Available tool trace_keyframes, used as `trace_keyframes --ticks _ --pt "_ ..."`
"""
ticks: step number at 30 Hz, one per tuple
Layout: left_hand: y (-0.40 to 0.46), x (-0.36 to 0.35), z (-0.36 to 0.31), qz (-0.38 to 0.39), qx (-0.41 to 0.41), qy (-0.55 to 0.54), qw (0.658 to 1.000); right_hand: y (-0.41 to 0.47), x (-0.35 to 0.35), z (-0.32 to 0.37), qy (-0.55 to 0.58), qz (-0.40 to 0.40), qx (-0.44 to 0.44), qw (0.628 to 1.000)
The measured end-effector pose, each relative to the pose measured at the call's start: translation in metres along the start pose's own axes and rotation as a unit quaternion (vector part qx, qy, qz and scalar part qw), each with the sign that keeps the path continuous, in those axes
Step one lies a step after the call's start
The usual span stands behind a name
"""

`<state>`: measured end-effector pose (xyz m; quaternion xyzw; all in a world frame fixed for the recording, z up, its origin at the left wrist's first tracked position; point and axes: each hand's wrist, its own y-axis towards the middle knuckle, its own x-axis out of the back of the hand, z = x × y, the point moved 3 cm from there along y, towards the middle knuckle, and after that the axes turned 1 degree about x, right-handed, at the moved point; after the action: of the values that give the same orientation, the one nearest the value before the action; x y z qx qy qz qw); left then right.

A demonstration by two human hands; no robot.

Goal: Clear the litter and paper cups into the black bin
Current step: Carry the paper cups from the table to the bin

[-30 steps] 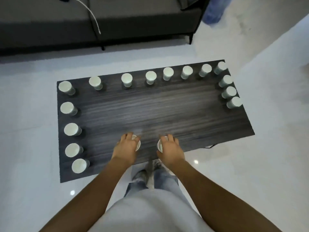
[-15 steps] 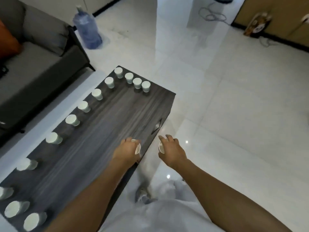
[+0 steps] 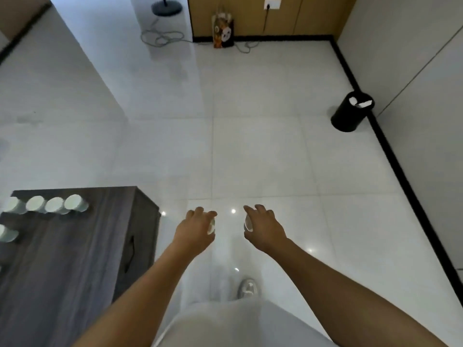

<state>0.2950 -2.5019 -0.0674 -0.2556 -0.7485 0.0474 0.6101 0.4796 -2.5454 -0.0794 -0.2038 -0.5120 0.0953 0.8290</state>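
A: Each hand grasps one cup: left hand (image 3: 194, 230) round a cup (image 3: 212, 225), right hand (image 3: 266, 229) round another (image 3: 248, 224), both over the floor.

B: Risk?

A: Squeezing may crush them, or a long toss could miss. The bin (image 3: 350, 111) stands well ahead, to the right, white litter inside. More cups (image 3: 51, 204) wait on the surface (image 3: 75, 259), left.

Floor (image 3: 263, 151) tiles looking glossy white, smooth, reflecting light spots. Table (image 3: 62, 259) showing dark wood grain, matt finish. Paper cups (image 3: 75, 202) on table appearing matt, pale. Black bin (image 3: 347, 116) showing smooth, slightly shiny shell. Far wall panelling (image 3: 313, 13) looking like light wood, matt.
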Motion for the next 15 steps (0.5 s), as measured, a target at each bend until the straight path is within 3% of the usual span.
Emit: trace_keyframes --ticks 15 --pt "0.242 0.032 -0.256 0.077 -0.219 0.098 0.968 0.095 0.149 -0.224 0.094 -0.092 -0.193 0.972"
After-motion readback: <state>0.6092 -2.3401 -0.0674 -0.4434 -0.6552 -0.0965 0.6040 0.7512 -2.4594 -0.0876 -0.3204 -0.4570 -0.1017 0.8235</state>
